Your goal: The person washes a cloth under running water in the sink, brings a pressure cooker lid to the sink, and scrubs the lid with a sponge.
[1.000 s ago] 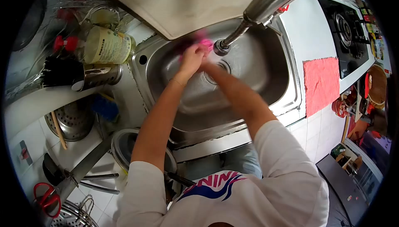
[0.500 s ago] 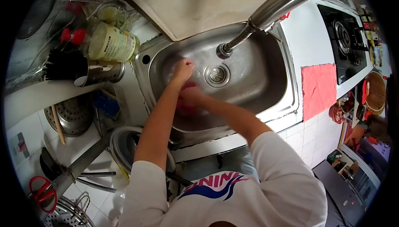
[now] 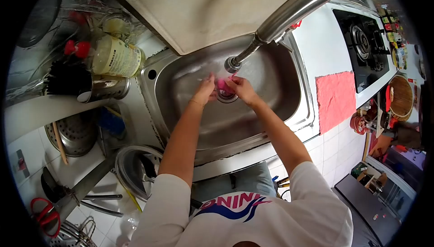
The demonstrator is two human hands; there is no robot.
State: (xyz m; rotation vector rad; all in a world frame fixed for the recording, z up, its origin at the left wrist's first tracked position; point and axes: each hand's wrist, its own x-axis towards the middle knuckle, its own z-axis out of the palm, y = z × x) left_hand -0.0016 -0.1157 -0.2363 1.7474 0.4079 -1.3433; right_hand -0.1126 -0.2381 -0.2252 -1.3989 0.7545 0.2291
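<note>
A small pink cloth (image 3: 223,85) hangs between my two hands, just under the faucet head (image 3: 233,64) and over the drain. My right hand (image 3: 242,88) pinches its right side with closed fingers. On the left side of the cloth is my left hand (image 3: 206,88), its fingers closed around the edge. Both hands are inside the steel sink (image 3: 266,106), and the cloth partly covers the drain ring.
Left of the sink stand a liquid bottle (image 3: 117,57), a steel utensil holder (image 3: 110,87) and a blue sponge (image 3: 111,121). A beige board (image 3: 199,11) leans behind. At right lie a coral towel (image 3: 335,100) and a gas stove (image 3: 361,43).
My hands have moved from the sink's left side to under the faucet. The pink cloth, bunched and blurred before, is now held between both hands over the drain.
</note>
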